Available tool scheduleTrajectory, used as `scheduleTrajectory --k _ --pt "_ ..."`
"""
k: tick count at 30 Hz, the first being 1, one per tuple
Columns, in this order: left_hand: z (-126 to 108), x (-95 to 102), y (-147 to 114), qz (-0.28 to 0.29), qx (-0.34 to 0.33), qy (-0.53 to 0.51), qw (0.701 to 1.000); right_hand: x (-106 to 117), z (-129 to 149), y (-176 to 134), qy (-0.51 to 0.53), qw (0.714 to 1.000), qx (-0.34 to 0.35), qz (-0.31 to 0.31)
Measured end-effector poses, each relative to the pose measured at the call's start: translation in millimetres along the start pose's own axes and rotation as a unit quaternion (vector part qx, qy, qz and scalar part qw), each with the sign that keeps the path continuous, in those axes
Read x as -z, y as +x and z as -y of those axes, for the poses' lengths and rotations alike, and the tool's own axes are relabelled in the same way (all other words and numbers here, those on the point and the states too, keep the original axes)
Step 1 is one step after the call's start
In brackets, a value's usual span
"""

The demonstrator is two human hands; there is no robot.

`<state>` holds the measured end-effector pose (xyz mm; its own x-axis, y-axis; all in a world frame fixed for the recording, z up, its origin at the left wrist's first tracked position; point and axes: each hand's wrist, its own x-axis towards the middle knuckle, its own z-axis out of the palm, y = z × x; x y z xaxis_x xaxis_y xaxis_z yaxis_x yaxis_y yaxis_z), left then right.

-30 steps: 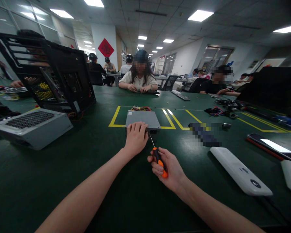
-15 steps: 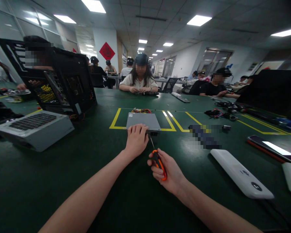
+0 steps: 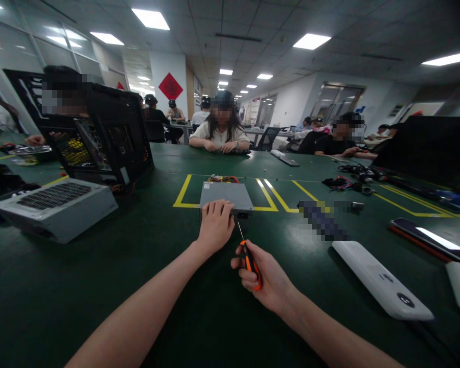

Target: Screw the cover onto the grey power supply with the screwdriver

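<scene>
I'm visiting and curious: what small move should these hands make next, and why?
Probably a slight turn of the screwdriver in the right hand, if its tip is seated, which I can't see: it points at the near side of the grey metal box, and the left hand rests on that box.

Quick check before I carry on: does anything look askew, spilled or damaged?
No spill or damage stands out. One mild oddity: the grey metal box under the left hand straddles the yellow tape line instead of sitting inside.
</scene>
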<state>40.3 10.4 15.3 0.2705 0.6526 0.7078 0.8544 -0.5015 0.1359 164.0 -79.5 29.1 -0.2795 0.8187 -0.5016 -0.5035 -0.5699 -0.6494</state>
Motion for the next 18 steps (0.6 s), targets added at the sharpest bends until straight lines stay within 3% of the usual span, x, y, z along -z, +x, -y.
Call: scheduleTrajectory --k 11,18 --pt "0.2 1.6 0.1 -0.002 -0.003 -0.006 1.000 -1.8 -1.3 0.1 0.024 0.999 -0.017 -0.023" --pt "0.6 -0.4 -0.1 -0.006 -0.002 -0.005 1.000 -1.2 4.8 -1.3 0.008 1.000 0.015 -0.014"
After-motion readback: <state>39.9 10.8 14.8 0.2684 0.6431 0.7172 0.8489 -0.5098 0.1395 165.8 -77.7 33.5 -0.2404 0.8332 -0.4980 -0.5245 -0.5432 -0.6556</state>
